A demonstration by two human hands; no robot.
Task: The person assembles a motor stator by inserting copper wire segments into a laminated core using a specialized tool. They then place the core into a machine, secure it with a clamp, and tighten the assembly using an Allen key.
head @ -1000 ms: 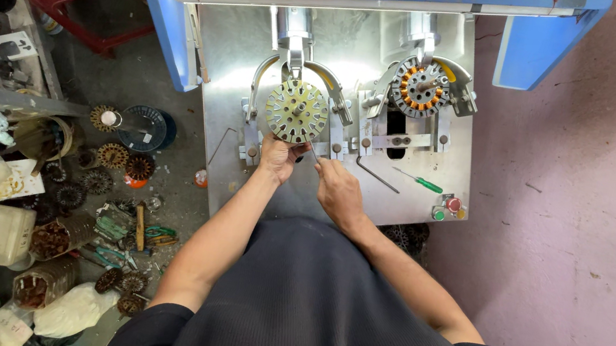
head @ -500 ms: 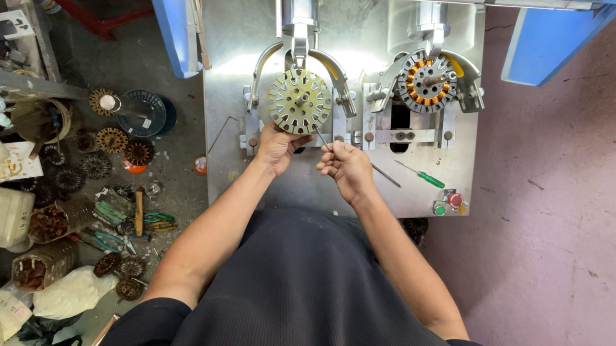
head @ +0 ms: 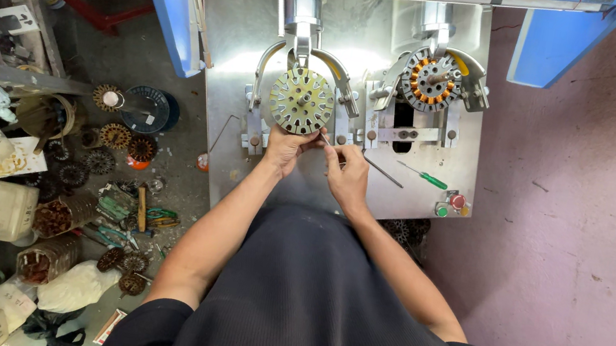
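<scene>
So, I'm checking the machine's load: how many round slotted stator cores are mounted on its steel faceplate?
2. A bare pale round slotted stator core on the left fixture, touched by the left hand; a copper-wound core on the right fixture. The right hand is just below.

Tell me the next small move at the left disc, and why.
Probably guide the thin tool up to the bare slotted disc: the left hand already touches its lower edge, the right hand pinches the tool just below, and unlike the wound disc, this one shows no copper.
</scene>
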